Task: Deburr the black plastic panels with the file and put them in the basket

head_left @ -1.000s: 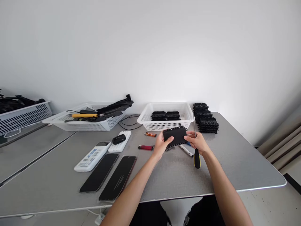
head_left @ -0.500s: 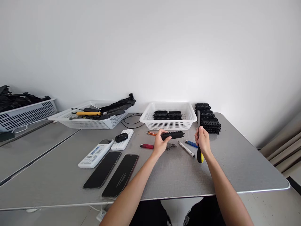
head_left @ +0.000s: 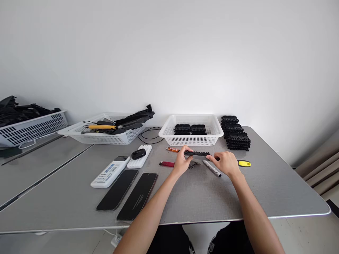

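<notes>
My left hand [head_left: 181, 164] pinches the left end of a flat black plastic panel [head_left: 197, 153], held level and seen edge-on just above the table. My right hand [head_left: 225, 163] is closed round a screwdriver [head_left: 244, 163]. Its yellow and black handle sticks out to the right, lying almost level, and its shaft is hidden behind my fingers, which reach the panel's right end. A white pen [head_left: 212, 168] lies on the table between my hands.
Behind the panel stands a white basket [head_left: 190, 141] with black parts, and a stack of black parts [head_left: 236, 135] lies to its right. A red lighter [head_left: 166, 164], an orange lighter [head_left: 172, 149], two phones [head_left: 127, 192], a remote [head_left: 109, 171] and a power bank [head_left: 139, 157] lie at left. A tool basket [head_left: 103, 135] stands further back.
The panel has been tipped from facing me to lying level. My right hand let go of its edge, then swung the screwdriver from upright down to nearly level, handle pointing right.
</notes>
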The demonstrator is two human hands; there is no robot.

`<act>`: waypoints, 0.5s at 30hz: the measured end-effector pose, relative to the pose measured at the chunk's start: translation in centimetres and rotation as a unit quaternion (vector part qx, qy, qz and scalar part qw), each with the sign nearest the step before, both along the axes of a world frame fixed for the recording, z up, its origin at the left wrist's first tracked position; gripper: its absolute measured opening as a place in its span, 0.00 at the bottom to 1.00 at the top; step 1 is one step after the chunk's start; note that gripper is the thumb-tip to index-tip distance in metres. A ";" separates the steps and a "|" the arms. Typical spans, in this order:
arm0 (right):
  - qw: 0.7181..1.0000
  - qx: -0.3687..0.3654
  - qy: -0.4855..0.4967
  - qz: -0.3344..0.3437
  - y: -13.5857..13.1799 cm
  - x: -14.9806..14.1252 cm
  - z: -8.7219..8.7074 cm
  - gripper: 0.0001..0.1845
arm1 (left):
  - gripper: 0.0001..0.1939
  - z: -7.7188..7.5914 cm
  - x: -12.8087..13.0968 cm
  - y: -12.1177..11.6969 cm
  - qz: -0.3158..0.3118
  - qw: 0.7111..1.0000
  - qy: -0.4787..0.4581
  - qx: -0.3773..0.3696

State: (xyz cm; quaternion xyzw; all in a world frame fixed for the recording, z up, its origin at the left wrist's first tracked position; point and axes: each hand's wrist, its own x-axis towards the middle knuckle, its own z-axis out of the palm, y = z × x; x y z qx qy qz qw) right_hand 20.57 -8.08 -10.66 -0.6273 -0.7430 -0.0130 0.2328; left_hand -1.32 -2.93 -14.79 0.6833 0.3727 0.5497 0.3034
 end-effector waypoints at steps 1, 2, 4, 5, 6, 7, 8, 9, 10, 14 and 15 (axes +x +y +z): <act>1.000 0.001 -0.011 -0.005 0.0 -0.1 -0.1 0.36 | 0.07 0.1 0.1 -0.1 -0.006 1.000 0.004 -0.006; 1.000 0.000 -0.019 -0.008 0.1 -0.2 -0.2 0.36 | 0.08 0.2 0.1 -0.2 -0.011 1.000 0.008 -0.012; 1.000 -0.003 -0.027 -0.013 0.1 -0.4 -0.3 0.36 | 0.10 0.3 0.2 -0.4 -0.014 1.000 0.013 -0.019; 1.000 -0.005 -0.028 -0.013 0.2 -0.4 -0.3 0.36 | 0.10 0.4 0.2 -0.5 -0.015 1.000 0.014 -0.020; 1.000 -0.005 -0.027 -0.012 0.2 -0.4 -0.3 0.36 | 0.10 0.4 0.2 -0.5 -0.014 1.000 0.014 -0.020; 1.000 -0.005 -0.025 -0.011 0.2 -0.4 -0.3 0.36 | 0.10 0.5 0.2 -0.6 -0.013 1.000 0.014 -0.019; 1.000 -0.004 -0.023 -0.009 0.2 -0.4 -0.3 0.36 | 0.10 0.5 0.2 -0.6 -0.012 1.000 0.015 -0.017; 1.000 -0.003 -0.021 -0.008 0.3 -0.4 -0.3 0.36 | 0.10 0.5 0.2 -0.6 -0.010 1.000 0.016 -0.015; 1.000 -0.002 -0.019 -0.007 0.3 -0.5 -0.4 0.36 | 0.10 0.5 0.2 -0.6 -0.009 1.000 0.018 -0.013; 1.000 0.002 -0.015 -0.009 0.3 -0.4 -0.4 0.37 | 0.09 0.3 0.1 -0.4 -0.008 1.000 0.018 -0.007; 1.000 0.001 -0.012 -0.010 0.3 -0.3 -0.3 0.37 | 0.09 0.3 0.1 -0.3 -0.007 1.000 0.015 -0.004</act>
